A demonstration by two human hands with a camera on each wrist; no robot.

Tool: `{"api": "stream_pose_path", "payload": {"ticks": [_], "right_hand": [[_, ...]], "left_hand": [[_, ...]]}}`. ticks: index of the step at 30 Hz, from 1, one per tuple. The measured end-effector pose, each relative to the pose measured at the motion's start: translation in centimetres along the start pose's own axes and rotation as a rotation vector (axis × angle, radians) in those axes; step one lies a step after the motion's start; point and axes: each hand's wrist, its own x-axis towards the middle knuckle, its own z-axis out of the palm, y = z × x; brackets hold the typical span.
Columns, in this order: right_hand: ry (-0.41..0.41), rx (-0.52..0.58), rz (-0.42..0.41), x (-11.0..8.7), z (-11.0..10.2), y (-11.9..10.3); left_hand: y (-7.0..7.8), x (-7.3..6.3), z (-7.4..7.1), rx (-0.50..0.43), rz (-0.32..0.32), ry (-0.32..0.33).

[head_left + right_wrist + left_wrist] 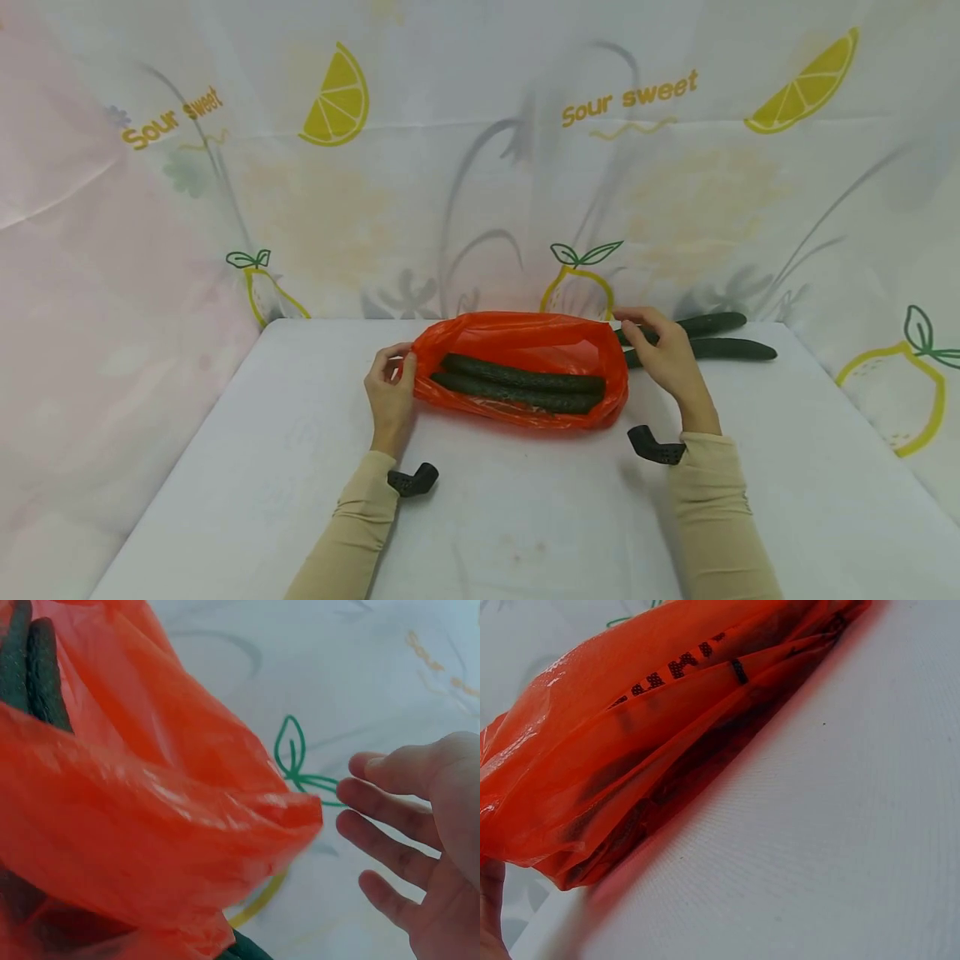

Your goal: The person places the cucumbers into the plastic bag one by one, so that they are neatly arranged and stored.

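A red plastic bag (525, 333) lies with its mouth spread wide, and two cucumbers (525, 383) rest side by side inside it. At the bag's left end, my left hand (393, 392) pinches the rim between thumb and fingers. Just off the right end is my right hand (663, 350), its fingers loosely extended and holding nothing. The right wrist view shows a small gap between those fingertips (352, 825) and the bag's corner (304, 817). Dark print (679, 667) marks the bag's side in the left wrist view.
Two more cucumbers (731, 348) lie on the white table (517, 517) behind and right of my right hand, partly hidden by it and the bag. A lemon-printed cloth (480, 167) hangs along the table's back edge. Black wrist devices (656, 446) stick out from both sleeves.
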Motion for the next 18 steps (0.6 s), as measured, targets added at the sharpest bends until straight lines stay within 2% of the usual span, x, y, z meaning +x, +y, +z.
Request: {"api": "stream_pose_path", "payload": {"ticks": [3,5,11,18], "right_hand": [[0.003,-0.014,0.02,-0.1,-0.5,0.4],[0.022,-0.023,0.026,-0.2,-0.8,0.7],[0.05,-0.054,0.064,-0.3,-1.6,1.5],[0.035,-0.064,0.084,-0.5,-2.1,2.2]], "left_hand": [[1.0,-0.3,-0.1,-0.007,0.003,-0.004],[1.2,-0.3,-0.1,-0.009,0.004,-0.006],[-0.4,0.1,-0.1,0.003,0.001,0.011],[-0.7,0.1,0.2,-0.012,0.01,0.021]]}}
